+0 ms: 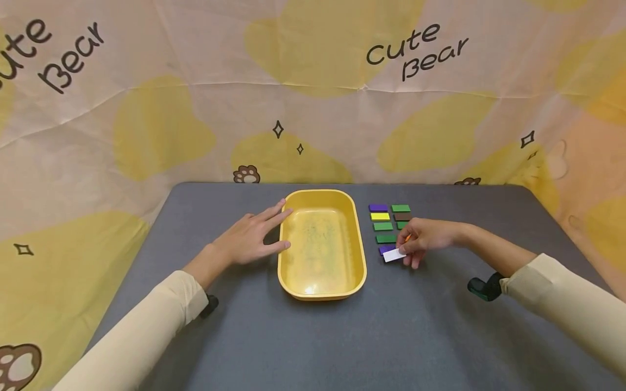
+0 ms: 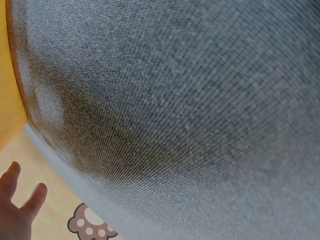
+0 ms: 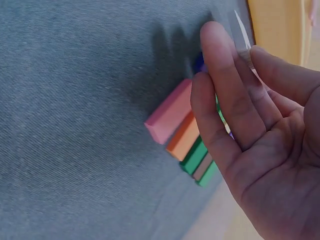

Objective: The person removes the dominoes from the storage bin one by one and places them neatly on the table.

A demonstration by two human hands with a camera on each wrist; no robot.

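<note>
My right hand [image 1: 421, 239] pinches a small white block [image 1: 394, 254] between thumb and fingertips, over the near end of two columns of coloured blocks. Beneath it a purple block [image 1: 386, 250] is partly covered, and an orange block [image 1: 409, 238] peeks out between the fingers. In the right wrist view a pink block [image 3: 170, 112] lies beside the orange one, under the hand. To the left stands a yellow tray [image 1: 323, 297] with nothing in it. Spread fingers of my left hand [image 1: 251, 236] rest at the tray's left rim, thumb lower down along the same side.
Farther back in the columns lie a yellow block [image 1: 380, 216], a brown block [image 1: 403, 216], another purple block [image 1: 378, 208] and several green blocks [image 1: 400, 208]. All stand on a grey cloth-covered table [image 1: 313, 347]. A patterned curtain [image 1: 313, 108] hangs behind its far edge.
</note>
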